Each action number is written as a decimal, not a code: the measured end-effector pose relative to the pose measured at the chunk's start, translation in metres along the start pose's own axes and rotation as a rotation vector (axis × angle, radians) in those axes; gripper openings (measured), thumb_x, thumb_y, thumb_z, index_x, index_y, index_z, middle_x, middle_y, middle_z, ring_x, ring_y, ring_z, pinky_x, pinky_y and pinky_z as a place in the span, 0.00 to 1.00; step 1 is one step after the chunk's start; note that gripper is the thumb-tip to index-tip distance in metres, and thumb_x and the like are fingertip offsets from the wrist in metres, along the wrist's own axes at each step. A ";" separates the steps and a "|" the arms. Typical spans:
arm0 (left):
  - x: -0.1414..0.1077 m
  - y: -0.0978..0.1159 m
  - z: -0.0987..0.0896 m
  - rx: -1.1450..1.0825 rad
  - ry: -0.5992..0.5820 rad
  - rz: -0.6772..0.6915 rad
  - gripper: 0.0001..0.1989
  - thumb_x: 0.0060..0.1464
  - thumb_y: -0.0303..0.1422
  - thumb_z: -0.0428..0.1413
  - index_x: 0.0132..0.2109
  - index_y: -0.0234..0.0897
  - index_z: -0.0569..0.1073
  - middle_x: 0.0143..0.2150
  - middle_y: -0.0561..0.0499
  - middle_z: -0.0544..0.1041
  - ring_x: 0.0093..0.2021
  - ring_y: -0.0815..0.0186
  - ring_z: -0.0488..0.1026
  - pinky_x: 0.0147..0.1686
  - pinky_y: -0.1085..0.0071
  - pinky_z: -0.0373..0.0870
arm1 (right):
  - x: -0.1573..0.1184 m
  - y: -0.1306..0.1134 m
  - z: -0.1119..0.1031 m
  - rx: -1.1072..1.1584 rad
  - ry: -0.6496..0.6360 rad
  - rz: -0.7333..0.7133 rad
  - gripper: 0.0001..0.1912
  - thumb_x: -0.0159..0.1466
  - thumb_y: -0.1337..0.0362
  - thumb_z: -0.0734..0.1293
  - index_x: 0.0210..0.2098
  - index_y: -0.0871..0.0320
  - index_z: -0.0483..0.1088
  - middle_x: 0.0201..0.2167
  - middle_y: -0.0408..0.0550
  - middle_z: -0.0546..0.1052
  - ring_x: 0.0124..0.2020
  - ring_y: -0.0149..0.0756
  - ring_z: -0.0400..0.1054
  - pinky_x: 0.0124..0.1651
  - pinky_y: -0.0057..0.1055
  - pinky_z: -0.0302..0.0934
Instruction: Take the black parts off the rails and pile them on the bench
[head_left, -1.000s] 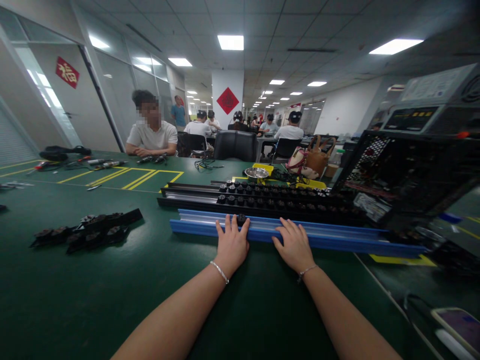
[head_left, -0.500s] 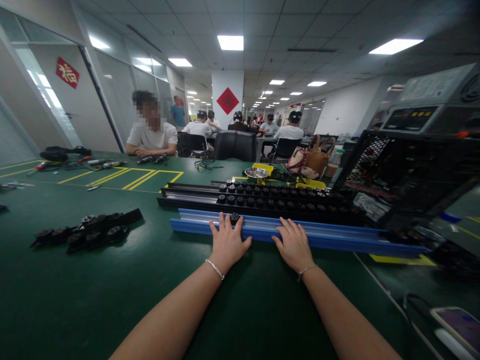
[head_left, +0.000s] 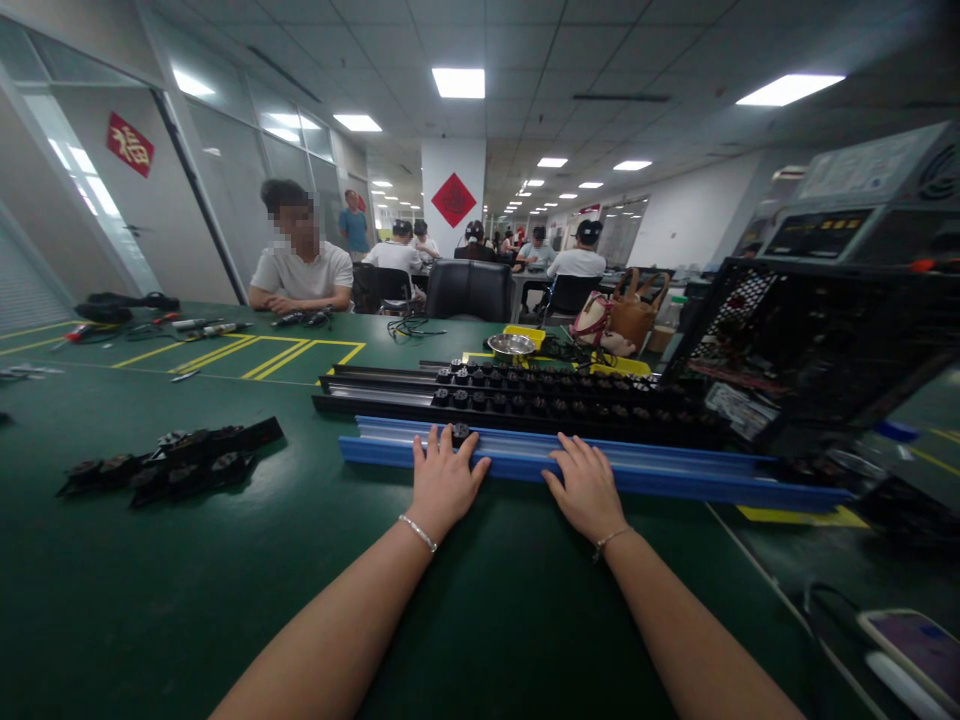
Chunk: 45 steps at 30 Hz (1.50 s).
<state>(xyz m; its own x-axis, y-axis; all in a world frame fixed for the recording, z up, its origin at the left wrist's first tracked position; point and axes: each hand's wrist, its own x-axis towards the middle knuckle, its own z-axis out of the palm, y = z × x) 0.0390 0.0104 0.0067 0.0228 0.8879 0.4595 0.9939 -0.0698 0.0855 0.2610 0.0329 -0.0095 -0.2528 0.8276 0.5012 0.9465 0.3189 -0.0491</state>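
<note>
Now a round black knob (head_left: pixel 460 432) sits in the long blue rail (head_left: pixel 675 483), shiny inside, its base hidden behind the left hand (head_left: pixel 442 490), fingers spread; right hand (head_left: pixel 589 490) on the rail's near wall, fingers close, thumb apart.

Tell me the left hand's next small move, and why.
Probably slide the black part leftward along the blue channel: the left hand has its fingers at the part, the channel's left end looks bare, and the right hand rests on the channel.
</note>
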 end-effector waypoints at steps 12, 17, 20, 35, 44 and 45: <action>0.003 -0.003 -0.004 0.050 -0.074 -0.109 0.30 0.58 0.52 0.39 0.61 0.43 0.62 0.62 0.36 0.62 0.64 0.45 0.53 0.59 0.43 0.44 | 0.001 0.001 0.001 0.006 -0.012 0.007 0.16 0.63 0.57 0.58 0.45 0.57 0.70 0.59 0.52 0.65 0.61 0.46 0.54 0.61 0.47 0.46; 0.004 -0.007 -0.003 0.060 -0.069 -0.130 0.31 0.58 0.51 0.38 0.61 0.41 0.63 0.61 0.33 0.63 0.63 0.45 0.55 0.58 0.43 0.46 | 0.001 0.001 0.001 0.005 -0.015 0.011 0.16 0.64 0.57 0.58 0.44 0.56 0.70 0.60 0.52 0.65 0.61 0.46 0.54 0.61 0.47 0.45; 0.005 -0.009 -0.002 0.051 -0.047 -0.125 0.30 0.59 0.51 0.38 0.60 0.41 0.64 0.60 0.34 0.64 0.62 0.46 0.56 0.58 0.43 0.47 | 0.001 0.001 0.001 0.005 -0.019 0.011 0.16 0.64 0.57 0.58 0.44 0.57 0.70 0.59 0.52 0.65 0.61 0.46 0.54 0.61 0.47 0.46; 0.012 -0.031 0.000 -0.001 0.123 -0.192 0.21 0.61 0.41 0.40 0.46 0.50 0.77 0.50 0.44 0.72 0.53 0.55 0.65 0.57 0.47 0.53 | 0.001 0.001 0.002 -0.006 -0.005 0.000 0.16 0.64 0.57 0.58 0.44 0.57 0.70 0.59 0.52 0.65 0.61 0.47 0.55 0.61 0.46 0.46; 0.016 -0.042 0.004 -0.029 0.175 -0.279 0.20 0.60 0.40 0.42 0.40 0.47 0.79 0.48 0.43 0.74 0.51 0.55 0.66 0.57 0.46 0.51 | 0.001 0.001 0.002 -0.013 -0.013 0.002 0.16 0.64 0.57 0.58 0.44 0.57 0.70 0.59 0.52 0.65 0.61 0.47 0.54 0.61 0.47 0.46; 0.016 -0.043 0.004 -0.029 0.181 -0.283 0.21 0.60 0.40 0.42 0.40 0.47 0.79 0.48 0.43 0.74 0.51 0.55 0.67 0.57 0.46 0.51 | 0.001 0.001 0.002 -0.012 -0.012 0.002 0.16 0.64 0.57 0.58 0.44 0.57 0.70 0.59 0.52 0.65 0.61 0.47 0.54 0.61 0.47 0.46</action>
<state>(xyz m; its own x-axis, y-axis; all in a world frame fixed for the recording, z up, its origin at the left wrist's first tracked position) -0.0029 0.0295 0.0068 -0.2757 0.7791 0.5630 0.9545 0.1529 0.2559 0.2610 0.0350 -0.0106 -0.2534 0.8337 0.4906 0.9492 0.3121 -0.0399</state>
